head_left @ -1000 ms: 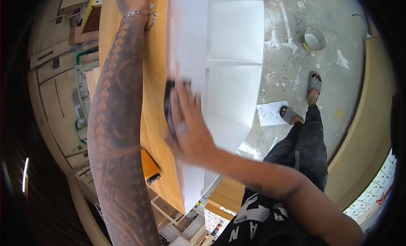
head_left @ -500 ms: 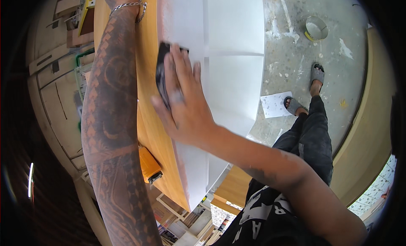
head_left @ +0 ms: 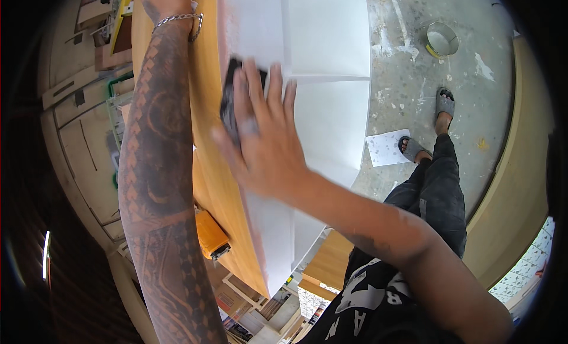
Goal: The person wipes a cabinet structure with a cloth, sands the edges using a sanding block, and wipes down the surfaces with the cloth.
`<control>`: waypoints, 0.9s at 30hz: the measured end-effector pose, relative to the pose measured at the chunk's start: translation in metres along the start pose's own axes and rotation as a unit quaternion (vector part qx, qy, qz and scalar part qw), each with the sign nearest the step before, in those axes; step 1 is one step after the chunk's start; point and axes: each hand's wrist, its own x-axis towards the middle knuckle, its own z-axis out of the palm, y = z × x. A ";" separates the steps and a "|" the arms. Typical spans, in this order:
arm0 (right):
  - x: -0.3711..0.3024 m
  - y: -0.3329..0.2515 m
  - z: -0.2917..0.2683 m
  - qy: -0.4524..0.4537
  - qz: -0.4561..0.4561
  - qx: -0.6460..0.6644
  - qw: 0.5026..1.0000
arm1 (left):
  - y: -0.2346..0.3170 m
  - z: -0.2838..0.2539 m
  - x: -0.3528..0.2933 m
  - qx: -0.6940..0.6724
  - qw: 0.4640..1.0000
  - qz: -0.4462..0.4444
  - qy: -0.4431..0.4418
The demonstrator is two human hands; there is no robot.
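My right hand (head_left: 271, 146) lies over a black flat block (head_left: 258, 78), which looks like a sanding block. The fingers are spread across it and the thumb is at its left side. Beneath it runs the white-coated edge strip (head_left: 254, 24) of a large panel piece, with reddish-brown marks along its border with the wood-coloured face (head_left: 210, 166). At the top, my left hand (head_left: 167, 2) reaches onto the wood-coloured face, a chain bracelet (head_left: 177, 18) at its wrist. The picture's upper edge cuts off its fingers.
An orange tool-like object (head_left: 210, 234) lies on the wood-coloured face below. White recessed compartments (head_left: 328, 33) are to the right. On the stained floor stand a round tin (head_left: 442, 41) and a sheet of paper (head_left: 384, 149) under my sandal. A long board (head_left: 503, 184) borders the far right.
My right hand and the black block have shifted slightly right, with the fingers spread wider. My left hand has moved a little down into view.
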 end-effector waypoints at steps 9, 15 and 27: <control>0.022 0.002 0.002 0.058 0.003 0.058 0.997 | 0.003 -0.008 -0.003 -0.019 0.999 -0.050 -0.007; 0.040 0.044 -0.077 0.037 0.212 0.534 0.817 | 0.001 -0.008 -0.008 -0.065 0.998 0.012 0.011; 0.012 0.054 -0.046 0.087 0.004 0.264 0.960 | 0.005 -0.025 0.005 -0.532 0.789 -0.276 -0.133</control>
